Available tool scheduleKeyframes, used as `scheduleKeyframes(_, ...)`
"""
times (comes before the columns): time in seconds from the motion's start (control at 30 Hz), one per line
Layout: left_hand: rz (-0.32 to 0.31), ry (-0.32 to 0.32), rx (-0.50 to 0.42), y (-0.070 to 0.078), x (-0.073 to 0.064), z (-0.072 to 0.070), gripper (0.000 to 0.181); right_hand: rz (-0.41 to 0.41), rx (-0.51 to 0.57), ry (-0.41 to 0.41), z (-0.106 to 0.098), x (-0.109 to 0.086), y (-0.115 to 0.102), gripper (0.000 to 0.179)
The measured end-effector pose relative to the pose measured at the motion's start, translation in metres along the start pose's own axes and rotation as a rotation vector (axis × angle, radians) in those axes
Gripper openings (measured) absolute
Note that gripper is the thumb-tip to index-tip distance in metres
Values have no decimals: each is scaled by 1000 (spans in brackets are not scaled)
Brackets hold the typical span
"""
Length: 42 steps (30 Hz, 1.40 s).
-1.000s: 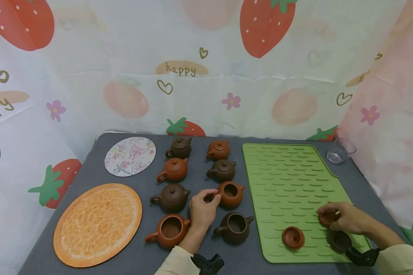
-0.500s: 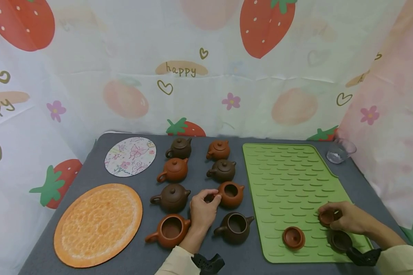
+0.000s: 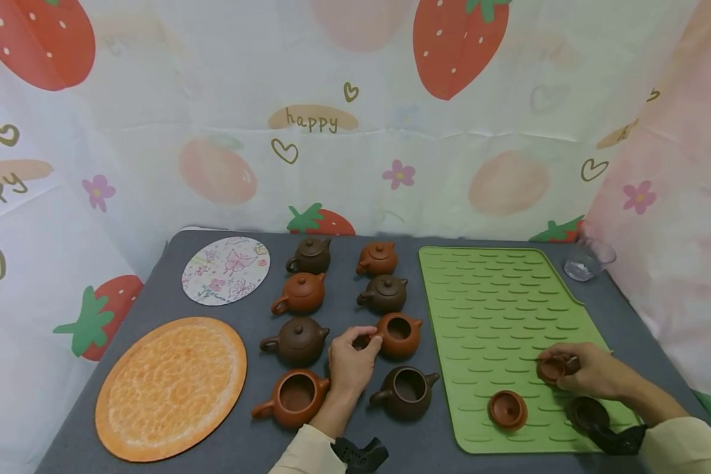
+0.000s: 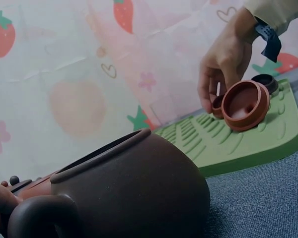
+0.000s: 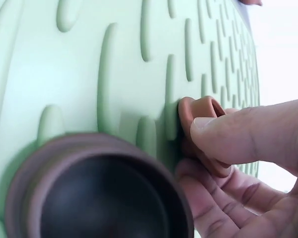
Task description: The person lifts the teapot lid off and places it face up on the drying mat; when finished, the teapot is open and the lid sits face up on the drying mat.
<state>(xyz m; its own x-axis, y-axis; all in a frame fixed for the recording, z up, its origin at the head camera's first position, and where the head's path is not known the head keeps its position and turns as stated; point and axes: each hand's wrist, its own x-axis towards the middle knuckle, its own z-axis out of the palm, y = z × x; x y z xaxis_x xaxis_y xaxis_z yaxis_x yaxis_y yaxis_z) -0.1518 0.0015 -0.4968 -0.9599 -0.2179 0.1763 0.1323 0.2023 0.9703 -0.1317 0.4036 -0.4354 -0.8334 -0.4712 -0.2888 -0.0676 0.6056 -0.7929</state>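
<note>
In the head view my left hand [image 3: 352, 368] holds the handle of a lidless reddish-brown teapot [image 3: 411, 341]. Between the thumb and fingers of my right hand [image 3: 598, 374] is a small reddish-brown teapot lid [image 5: 201, 110], over or against the green mat [image 3: 486, 316]; contact cannot be told. An upturned reddish lid [image 3: 498, 421] lies left of that hand. Nearer its wrist sits an upturned dark lid [image 3: 582, 421], large in the right wrist view. A lidless dark teapot [image 4: 139, 188] stands in front of my left hand, and a lidless reddish teapot [image 3: 293, 416] to its left.
Several lidded teapots, among them a dark one [image 3: 299, 345] and a reddish one [image 3: 377, 258], stand in two columns behind. At left lie a round orange mat [image 3: 172, 388] and a floral disc [image 3: 225, 271]. A clear glass [image 3: 586, 263] stands at the back right.
My right hand has shifted slightly left with the lid, away from the dark lid. The left hand keeps its hold on the teapot handle.
</note>
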Motion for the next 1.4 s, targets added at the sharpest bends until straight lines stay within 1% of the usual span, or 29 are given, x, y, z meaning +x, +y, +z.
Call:
scheduleKeyframes(0.1,0,-2,-5,0,0,0,9,0,23,-6,1,3,-1,41)
scheduleKeyframes(0.3,3,-6,-13,-1,1,0,10,-45,39,-24,1,4,-1,42)
scheduleKeyframes(0.53,2,-9,-13,-1,0,-1,10,-19,12,-11,3,3,0,47)
scheduleKeyframes(0.8,-6,5,-2,-1,0,-1,11,-19,28,2,3,0,1,49)
scheduleKeyframes(0.87,15,16,7,0,1,-1,12,1,33,13,2,0,0,49)
scheduleKeyframes(0.93,63,26,32,1,1,-1,13,29,18,36,1,-1,-2,51)
scheduleKeyframes(1.03,143,35,79,8,0,-2,17,79,-33,92,-1,-3,-7,53)
scheduleKeyframes(1.1,195,32,106,15,-1,-4,19,107,-96,131,-3,-6,-12,54)
scheduleKeyframes(1.17,236,18,105,25,-2,-8,22,129,-155,172,-5,-8,-20,55)
scheduleKeyframes(1.23,284,6,86,37,-3,-13,23,131,-220,213,-8,-11,-28,54)
scheduleKeyframes(1.3,322,-11,51,50,-3,-21,25,128,-271,254,-10,-13,-37,53)
scheduleKeyframes(1.4,373,-28,-14,70,-1,-35,26,97,-328,306,-12,-18,-51,50)
